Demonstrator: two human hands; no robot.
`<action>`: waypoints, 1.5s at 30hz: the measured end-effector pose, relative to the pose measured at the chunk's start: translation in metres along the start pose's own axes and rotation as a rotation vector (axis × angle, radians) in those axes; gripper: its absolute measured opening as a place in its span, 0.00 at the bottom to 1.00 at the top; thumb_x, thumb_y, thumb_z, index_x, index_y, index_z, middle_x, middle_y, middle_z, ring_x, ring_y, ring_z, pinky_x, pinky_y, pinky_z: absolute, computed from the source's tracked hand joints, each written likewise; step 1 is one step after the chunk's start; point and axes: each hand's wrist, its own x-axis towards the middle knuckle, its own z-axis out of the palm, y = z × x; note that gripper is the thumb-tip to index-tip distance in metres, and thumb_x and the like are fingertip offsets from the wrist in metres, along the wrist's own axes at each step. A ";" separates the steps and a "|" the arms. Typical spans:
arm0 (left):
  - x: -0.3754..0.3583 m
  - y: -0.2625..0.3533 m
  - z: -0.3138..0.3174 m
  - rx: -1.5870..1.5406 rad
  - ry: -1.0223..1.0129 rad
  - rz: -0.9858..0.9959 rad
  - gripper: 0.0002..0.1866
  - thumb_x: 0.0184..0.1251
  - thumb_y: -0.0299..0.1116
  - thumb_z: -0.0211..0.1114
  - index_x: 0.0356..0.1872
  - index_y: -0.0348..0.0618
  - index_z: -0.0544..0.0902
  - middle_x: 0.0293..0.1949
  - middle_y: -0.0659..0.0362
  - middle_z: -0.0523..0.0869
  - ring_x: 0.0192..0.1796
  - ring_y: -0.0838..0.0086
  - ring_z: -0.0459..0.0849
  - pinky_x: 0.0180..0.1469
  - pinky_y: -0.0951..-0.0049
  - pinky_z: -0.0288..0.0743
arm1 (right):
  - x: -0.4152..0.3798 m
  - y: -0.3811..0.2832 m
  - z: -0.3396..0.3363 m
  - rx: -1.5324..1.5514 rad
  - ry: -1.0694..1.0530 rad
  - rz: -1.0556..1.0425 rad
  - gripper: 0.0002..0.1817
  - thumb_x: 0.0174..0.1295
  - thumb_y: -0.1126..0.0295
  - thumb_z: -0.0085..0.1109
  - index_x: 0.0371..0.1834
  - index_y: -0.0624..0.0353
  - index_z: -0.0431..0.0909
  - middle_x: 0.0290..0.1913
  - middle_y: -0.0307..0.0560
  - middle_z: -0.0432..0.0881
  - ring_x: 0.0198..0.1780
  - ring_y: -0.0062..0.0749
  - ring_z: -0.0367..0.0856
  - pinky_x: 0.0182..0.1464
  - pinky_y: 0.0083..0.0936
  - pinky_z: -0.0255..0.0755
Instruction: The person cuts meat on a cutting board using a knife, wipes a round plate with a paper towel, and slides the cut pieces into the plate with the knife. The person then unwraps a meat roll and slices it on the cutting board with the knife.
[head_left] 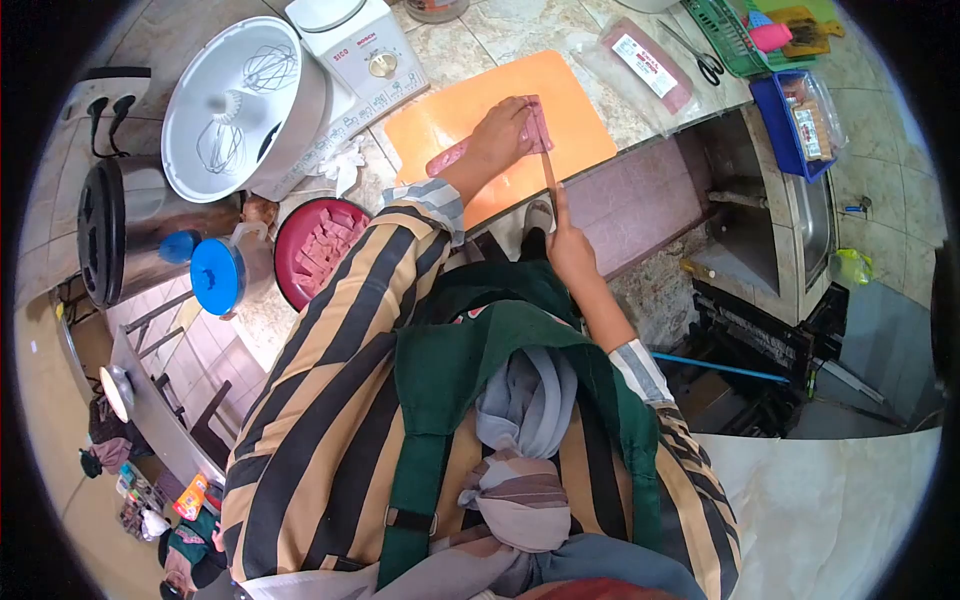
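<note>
An orange cutting board lies on the tiled counter, with a long slab of pink meat across it. My left hand is closed over the slab, fingers bent near its right end. My right hand grips a knife, index finger stretched along it. The blade points away from me and rests at the slab's right end, close to my left fingertips. To the left of the board, a red plate holds several cut pieces of pink meat.
A Bosch stand mixer with a white bowl and whisks stands at left. Near it is a blue-lidded jug. Packaged meat, scissors and a blue basket sit at right. Another person is at lower left.
</note>
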 end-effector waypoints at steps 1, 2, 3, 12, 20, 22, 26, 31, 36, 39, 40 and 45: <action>0.000 -0.002 0.002 0.007 0.009 0.006 0.28 0.52 0.33 0.70 0.55 0.32 0.78 0.62 0.49 0.76 0.65 0.57 0.73 0.66 0.63 0.70 | 0.001 -0.001 -0.001 0.000 0.002 0.007 0.50 0.58 0.76 0.51 0.80 0.44 0.32 0.29 0.67 0.82 0.30 0.60 0.82 0.32 0.51 0.73; 0.000 -0.003 0.004 0.014 0.018 0.016 0.28 0.52 0.33 0.70 0.56 0.32 0.78 0.62 0.49 0.75 0.66 0.57 0.72 0.66 0.63 0.70 | 0.006 -0.003 -0.002 -0.007 0.029 -0.022 0.49 0.58 0.76 0.52 0.80 0.44 0.33 0.28 0.67 0.82 0.29 0.59 0.82 0.32 0.51 0.73; -0.002 -0.002 0.004 0.010 0.016 0.024 0.28 0.52 0.33 0.70 0.56 0.32 0.78 0.62 0.49 0.75 0.66 0.57 0.72 0.66 0.63 0.70 | 0.015 -0.004 -0.004 -0.015 0.057 -0.052 0.49 0.58 0.75 0.52 0.80 0.44 0.34 0.28 0.66 0.82 0.29 0.59 0.82 0.31 0.51 0.72; -0.004 -0.006 0.008 0.002 -0.009 0.016 0.28 0.54 0.31 0.68 0.58 0.32 0.77 0.64 0.48 0.74 0.67 0.55 0.70 0.70 0.61 0.65 | -0.031 0.030 -0.018 0.077 -0.012 -0.109 0.44 0.61 0.72 0.50 0.79 0.46 0.40 0.30 0.69 0.81 0.31 0.61 0.82 0.35 0.51 0.72; -0.017 0.022 -0.001 -0.214 0.261 -0.391 0.33 0.55 0.27 0.65 0.64 0.30 0.68 0.61 0.39 0.71 0.67 0.45 0.67 0.70 0.57 0.62 | -0.010 0.056 -0.118 0.350 -0.157 0.126 0.19 0.71 0.70 0.43 0.64 0.56 0.61 0.29 0.69 0.78 0.36 0.65 0.80 0.41 0.49 0.72; -0.023 0.028 0.005 -0.212 0.271 -0.466 0.36 0.54 0.27 0.66 0.66 0.30 0.65 0.62 0.38 0.70 0.67 0.45 0.66 0.70 0.57 0.62 | 0.027 0.072 -0.129 0.289 -0.037 -0.090 0.15 0.72 0.70 0.44 0.59 0.57 0.67 0.35 0.64 0.78 0.37 0.66 0.79 0.42 0.50 0.72; -0.022 0.046 0.023 -0.167 0.353 -0.574 0.42 0.52 0.28 0.67 0.69 0.29 0.59 0.63 0.37 0.68 0.68 0.43 0.65 0.70 0.54 0.60 | 0.114 0.073 -0.157 -0.052 0.199 -0.624 0.12 0.71 0.69 0.45 0.54 0.55 0.70 0.46 0.57 0.75 0.39 0.64 0.78 0.41 0.51 0.71; 0.008 0.066 0.054 0.130 0.484 -0.715 0.47 0.48 0.32 0.73 0.68 0.25 0.58 0.59 0.35 0.69 0.62 0.41 0.68 0.66 0.51 0.63 | 0.209 0.052 -0.178 -0.185 -0.022 -0.778 0.12 0.69 0.69 0.44 0.54 0.52 0.69 0.44 0.59 0.76 0.37 0.63 0.79 0.40 0.52 0.74; 0.050 0.084 0.071 0.279 0.522 -1.048 0.56 0.43 0.42 0.79 0.71 0.29 0.54 0.59 0.40 0.69 0.63 0.48 0.66 0.65 0.50 0.58 | 0.256 0.037 -0.172 -0.351 -0.171 -0.936 0.13 0.67 0.70 0.45 0.54 0.53 0.68 0.42 0.59 0.76 0.34 0.60 0.81 0.36 0.50 0.76; 0.057 0.078 0.084 0.398 0.585 -1.155 0.57 0.44 0.44 0.78 0.72 0.31 0.53 0.60 0.42 0.69 0.64 0.51 0.64 0.66 0.50 0.54 | 0.262 0.041 -0.156 -0.359 -0.191 -1.058 0.15 0.65 0.72 0.44 0.55 0.54 0.68 0.41 0.59 0.76 0.33 0.60 0.82 0.34 0.49 0.76; 0.056 0.076 0.087 0.415 0.610 -1.155 0.56 0.45 0.44 0.77 0.72 0.32 0.53 0.60 0.43 0.70 0.64 0.51 0.65 0.65 0.50 0.55 | 0.264 0.043 -0.152 -0.322 -0.167 -1.110 0.16 0.65 0.73 0.44 0.56 0.54 0.68 0.41 0.59 0.76 0.33 0.60 0.82 0.34 0.49 0.76; 0.057 0.076 0.095 0.445 0.660 -1.174 0.52 0.50 0.43 0.75 0.73 0.35 0.54 0.61 0.45 0.71 0.64 0.51 0.65 0.65 0.51 0.55 | 0.268 0.037 -0.155 -0.402 -0.250 -1.110 0.17 0.65 0.72 0.44 0.58 0.54 0.66 0.41 0.61 0.77 0.33 0.60 0.82 0.33 0.49 0.77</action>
